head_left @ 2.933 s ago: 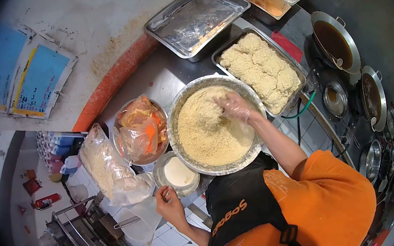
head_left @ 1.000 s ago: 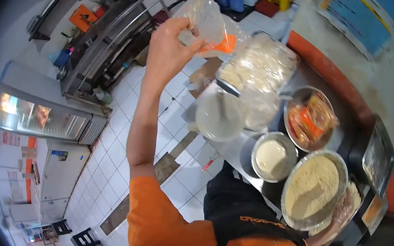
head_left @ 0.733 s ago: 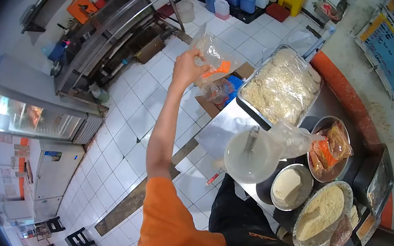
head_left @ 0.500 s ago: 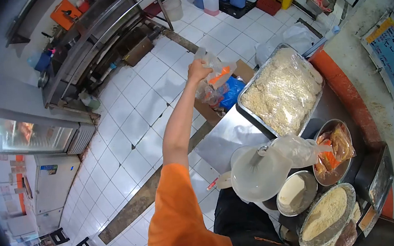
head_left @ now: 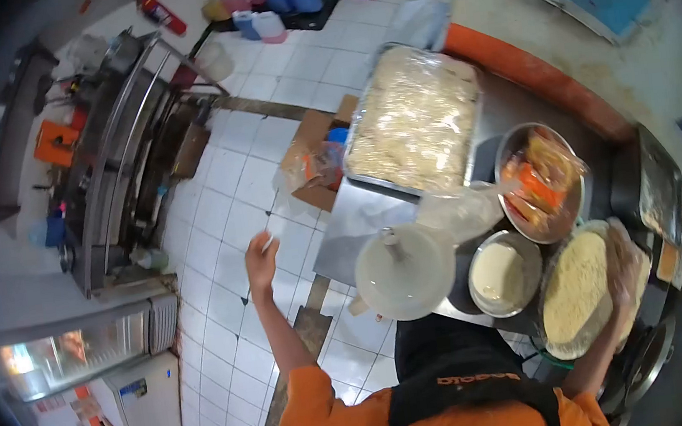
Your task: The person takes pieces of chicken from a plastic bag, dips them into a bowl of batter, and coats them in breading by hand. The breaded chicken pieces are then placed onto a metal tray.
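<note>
My left hand (head_left: 261, 260) hangs over the tiled floor, left of the metal table, fingers loosely bent and apart, with nothing clear in it. My right hand (head_left: 621, 282) is at the right rim of a large bowl of pale flour-like powder (head_left: 575, 291); clear plastic and blur hide its fingers. Left of that bowl stands a smaller metal bowl with creamy white contents (head_left: 500, 277). A translucent pitcher (head_left: 408, 281) holds a whisk (head_left: 393, 245). Behind them, another metal bowl (head_left: 509, 215) holds plastic-wrapped orange-brown food (head_left: 546, 181).
A plastic-covered tray of pale crumbs (head_left: 410, 121) fills the table's far end. Beside the table, a cardboard box (head_left: 304, 146) on the floor holds plastic bags. A dark rectangular pan (head_left: 649, 186) stands at the right. Metal shelving (head_left: 127, 145) lines the left wall.
My left hand has come back from the cardboard box, and the clear plastic bag it held is out of it. My right hand has come into view by the powder bowl. The view has turned.
</note>
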Demonstrator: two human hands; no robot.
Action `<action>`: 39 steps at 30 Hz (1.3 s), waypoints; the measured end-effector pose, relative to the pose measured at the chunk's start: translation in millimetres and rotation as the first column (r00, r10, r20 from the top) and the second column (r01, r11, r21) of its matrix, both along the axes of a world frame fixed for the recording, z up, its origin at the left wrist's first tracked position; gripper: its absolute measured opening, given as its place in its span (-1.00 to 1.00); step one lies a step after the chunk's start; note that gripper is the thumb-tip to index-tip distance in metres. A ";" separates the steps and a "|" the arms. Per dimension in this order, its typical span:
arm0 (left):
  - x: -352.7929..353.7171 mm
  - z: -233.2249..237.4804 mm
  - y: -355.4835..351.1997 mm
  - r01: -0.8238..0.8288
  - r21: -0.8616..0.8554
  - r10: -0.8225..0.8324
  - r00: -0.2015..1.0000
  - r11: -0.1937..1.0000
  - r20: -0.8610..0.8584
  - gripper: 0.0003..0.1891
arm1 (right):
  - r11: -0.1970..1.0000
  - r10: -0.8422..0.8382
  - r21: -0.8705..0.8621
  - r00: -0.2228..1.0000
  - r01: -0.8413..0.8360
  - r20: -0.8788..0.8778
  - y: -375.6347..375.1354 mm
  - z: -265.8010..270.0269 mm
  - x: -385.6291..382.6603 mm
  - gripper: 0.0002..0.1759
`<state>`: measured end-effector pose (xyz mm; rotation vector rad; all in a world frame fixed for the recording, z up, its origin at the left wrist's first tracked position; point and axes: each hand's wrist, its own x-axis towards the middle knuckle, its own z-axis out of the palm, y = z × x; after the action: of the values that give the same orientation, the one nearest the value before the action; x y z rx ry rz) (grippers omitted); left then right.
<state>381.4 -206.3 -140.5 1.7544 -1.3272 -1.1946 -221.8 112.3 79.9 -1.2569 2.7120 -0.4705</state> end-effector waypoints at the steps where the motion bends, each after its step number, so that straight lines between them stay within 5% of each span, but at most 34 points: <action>1: 13.4 -6.9 25.7 -0.039 0.062 0.032 0.995 0.997 0.099 -0.51 | 0.990 -0.016 -0.138 0.991 0.035 0.133 -22.9 -2.1 1.0 -0.64; 6: 23.1 37.7 147.6 -0.209 0.231 0.223 0.974 0.950 -0.038 -0.45 | 0.912 0.312 -0.279 0.950 -0.301 -0.007 -101.8 -32.2 -35.0 -0.69; 8: 22.6 65.1 179.2 -0.286 0.207 0.302 0.952 0.936 -0.050 -0.53 | 0.915 0.360 -0.233 0.928 -0.330 0.097 -131.6 -28.3 -38.0 -0.55; 10: 14.9 99.1 202.7 -0.294 0.069 0.298 0.952 0.953 -0.069 -0.55 | 0.911 0.360 -0.184 0.930 -0.368 -0.079 -153.9 -72.3 -51.7 -0.23; 12: 9.0 123.0 216.3 -0.331 -0.086 0.326 0.943 0.940 -0.068 -0.53 | 0.884 0.189 0.402 0.969 -0.238 0.157 -166.5 -17.8 -19.1 -0.20; 15: -36.1 173.5 235.7 -0.328 -0.249 0.318 0.945 0.911 -0.080 -0.57 | 0.935 0.208 0.300 0.978 -0.190 -0.030 -158.4 -55.2 -18.9 -0.21; 17: -77.3 203.0 245.6 -0.233 -0.438 0.247 0.969 0.868 -0.026 -0.63 | 0.957 0.264 -0.059 0.935 -0.285 -0.235 -161.2 -121.0 -42.1 -0.25; 20: -151.6 230.1 263.0 -0.084 -0.468 0.062 0.996 0.880 -0.062 -0.64 | 0.961 0.276 0.019 0.961 -0.275 -0.023 -167.7 -83.8 -58.9 -0.45; 22: -194.2 228.8 267.2 0.098 -0.441 -0.185 0.970 0.892 -0.159 -0.62 | 0.972 0.134 0.139 0.936 -0.188 0.326 -169.7 -66.7 -66.3 -0.57; 26: -275.2 194.6 262.1 0.386 -0.294 -0.462 0.846 0.875 -0.265 -0.70 | 0.963 0.256 -0.040 0.852 -0.267 0.457 -168.9 -126.8 -97.4 -0.65; 27: -290.7 184.0 258.0 0.453 -0.280 -0.528 0.784 0.846 -0.326 -0.70 | 0.914 0.400 -0.056 0.867 -0.402 0.296 -182.5 -168.8 -112.2 -0.65; 29: -326.5 181.0 248.1 0.513 -0.147 -0.511 0.702 0.846 -0.496 -0.67 | 0.853 0.521 -0.050 0.844 -0.519 0.122 -179.5 -173.5 -122.4 -0.64; 31: -357.4 168.3 233.5 0.543 -0.056 -0.478 0.679 0.838 -0.557 -0.66 | 0.897 0.393 -0.286 0.903 -0.336 0.172 -145.7 -116.3 -97.1 -0.65; 33: -389.5 151.2 212.4 0.574 0.015 -0.442 0.647 0.819 -0.621 -0.65 | 0.905 0.353 -0.323 0.914 -0.278 0.201 -122.5 -82.2 -89.1 -0.63; 37: -453.0 96.1 171.9 0.663 0.221 -0.218 0.513 0.715 -0.830 -0.43 | 0.929 0.231 -0.353 0.917 -0.109 0.326 -102.0 -76.2 -90.2 -0.65; 38: -466.1 85.2 164.9 0.661 0.302 -0.109 0.505 0.687 -0.856 -0.30 | 0.839 0.204 -0.541 0.890 0.055 0.407 -90.7 -72.7 -75.2 -0.70; 39: -475.7 82.4 160.0 0.673 0.296 -0.126 0.503 0.678 -0.855 -0.30 | 0.833 0.192 -0.549 0.894 0.070 0.405 -83.3 -69.2 -71.1 -0.70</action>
<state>-94.4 -46.4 -58.1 0.9079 -0.8391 -2.5597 -292.9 29.0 10.8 -1.1420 2.1921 -1.4241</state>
